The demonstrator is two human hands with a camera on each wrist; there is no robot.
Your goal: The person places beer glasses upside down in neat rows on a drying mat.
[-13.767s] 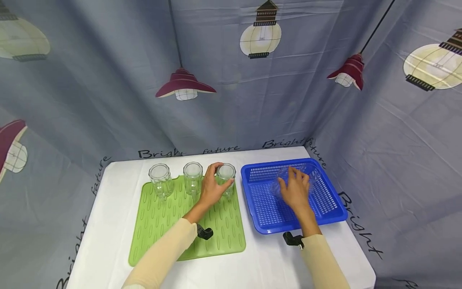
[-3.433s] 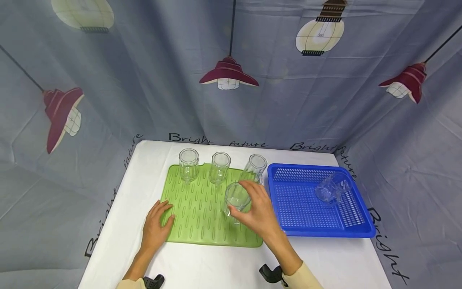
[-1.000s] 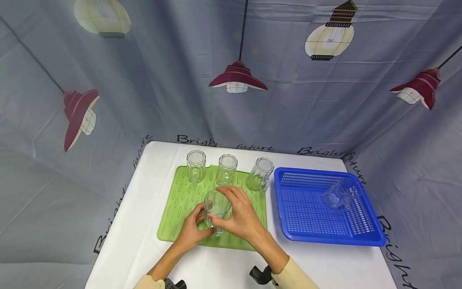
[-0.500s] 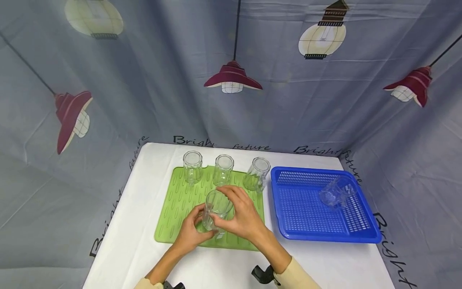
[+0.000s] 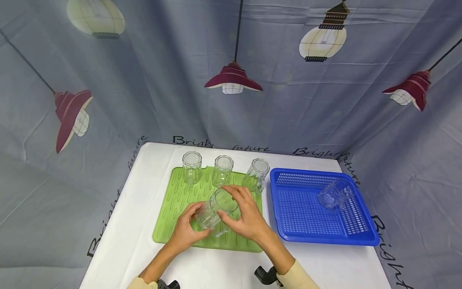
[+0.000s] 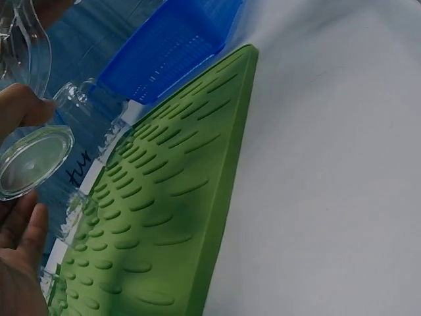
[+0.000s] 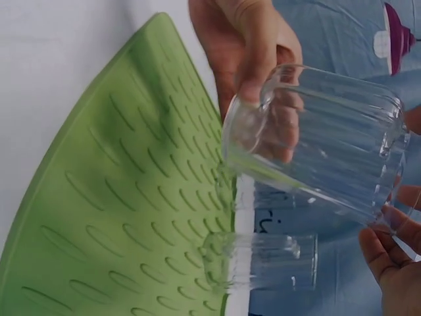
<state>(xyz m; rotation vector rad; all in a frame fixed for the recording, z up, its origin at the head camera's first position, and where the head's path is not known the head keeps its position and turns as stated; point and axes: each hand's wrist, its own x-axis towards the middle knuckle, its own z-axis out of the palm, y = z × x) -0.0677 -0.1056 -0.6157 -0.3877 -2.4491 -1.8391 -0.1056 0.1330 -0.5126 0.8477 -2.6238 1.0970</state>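
A clear glass mug [image 5: 223,200] is held tilted above the green ribbed mat [image 5: 173,216]. My left hand [image 5: 185,228] grips it at its base end, with the thick round base [image 6: 36,164] showing in the left wrist view. My right hand [image 5: 249,214] holds the other end at the rim, thumb and fingers spread around it. In the right wrist view the left hand [image 7: 253,52] is at the top and right-hand fingers [image 7: 385,260] are at the right edge. Three more glass mugs stand along the mat's far edge: left [image 5: 192,166], middle [image 5: 222,170] and right [image 5: 257,174].
Right of the mat is a blue plastic basket [image 5: 303,239] with one glass mug [image 5: 333,194] lying on its side in it. Both stand on a white-covered table [image 5: 122,224]. A grey-blue curtain [image 5: 162,112] printed with lamps hangs behind.
A mug has left the basket since the oldest frame. The left hand has come from the mat's left edge onto the held mug, which has moved left and now leans over more.
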